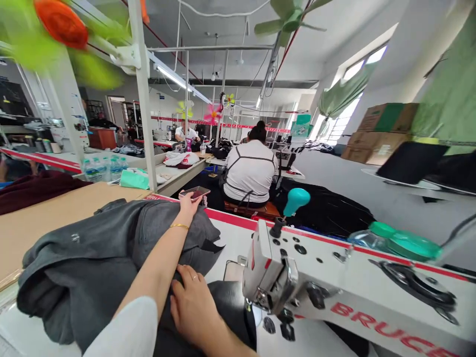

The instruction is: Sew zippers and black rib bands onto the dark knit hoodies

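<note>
My left hand (189,206) is stretched forward over the heap of fabric, its fingers closed around a smartphone (196,193) at the table's far edge. My right hand (196,305), a ring on one finger, rests palm down on dark cloth (223,297) with fingers slightly bent and apart. That cloth reaches toward the presser foot area of a white sewing machine (267,263). A bulky dark grey garment (100,258) with a small light logo lies under and left of my left forearm.
A turquoise knob (296,199) stands up from the machine. Plastic containers with green lids (412,244) sit behind it. Ahead, a co-worker in a white shirt (251,171) sits facing away. A white post (143,99) carries a spinning fan (61,22). Water bottles (104,168) stand left.
</note>
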`<state>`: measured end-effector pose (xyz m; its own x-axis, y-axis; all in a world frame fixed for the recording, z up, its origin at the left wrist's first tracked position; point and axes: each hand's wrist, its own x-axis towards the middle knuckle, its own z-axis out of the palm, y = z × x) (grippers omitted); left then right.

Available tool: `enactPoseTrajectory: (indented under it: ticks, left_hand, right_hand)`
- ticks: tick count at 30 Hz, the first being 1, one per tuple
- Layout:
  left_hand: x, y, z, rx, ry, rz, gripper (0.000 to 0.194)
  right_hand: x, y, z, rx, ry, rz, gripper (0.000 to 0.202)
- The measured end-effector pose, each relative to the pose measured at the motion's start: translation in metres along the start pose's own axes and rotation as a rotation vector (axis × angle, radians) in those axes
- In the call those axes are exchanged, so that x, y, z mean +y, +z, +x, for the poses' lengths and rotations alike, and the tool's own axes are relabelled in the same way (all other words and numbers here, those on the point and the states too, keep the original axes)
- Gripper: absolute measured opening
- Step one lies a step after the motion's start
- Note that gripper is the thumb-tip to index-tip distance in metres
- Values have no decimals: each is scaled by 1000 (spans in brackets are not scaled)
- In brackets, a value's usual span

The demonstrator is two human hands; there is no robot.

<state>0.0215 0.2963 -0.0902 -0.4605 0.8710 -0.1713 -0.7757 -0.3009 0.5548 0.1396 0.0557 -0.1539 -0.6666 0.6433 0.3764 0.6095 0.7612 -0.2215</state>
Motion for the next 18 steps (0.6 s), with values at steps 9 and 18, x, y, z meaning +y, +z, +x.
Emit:
enactPoseTrajectory:
  ticks: [9,18]
  left_hand:
    - [-40,0,53,58,-15,-42,34]
    - [-44,8,75,45,-8,-22,35]
  right_hand:
    - [10,18,10,-160,15,-79,44]
    - [10,19,14,-173,42,-98,44]
